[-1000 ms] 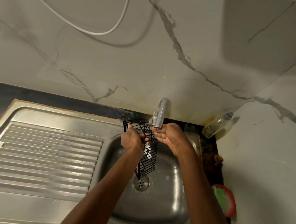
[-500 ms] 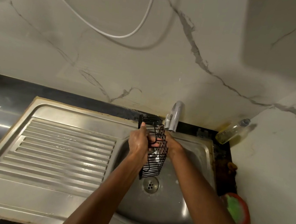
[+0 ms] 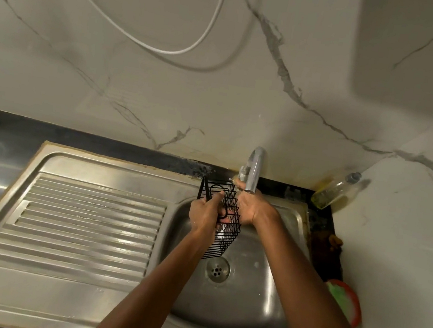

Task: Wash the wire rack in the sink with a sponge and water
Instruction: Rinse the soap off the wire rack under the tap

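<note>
My left hand (image 3: 203, 214) grips the wire rack (image 3: 225, 221) under the tap (image 3: 254, 169). My right hand (image 3: 252, 208) touches its far side, fingers hidden behind it; I cannot tell their state.

dim, warm | glare on drainboard (image 3: 83, 217) | wide-angle edge bending | slightly soft

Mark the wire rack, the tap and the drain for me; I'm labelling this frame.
wire rack (image 3: 227, 234): head view, on its black side grid.
tap (image 3: 254, 169): head view, on the spout's bend.
drain (image 3: 217, 270): head view, on the strainer's centre.
</note>
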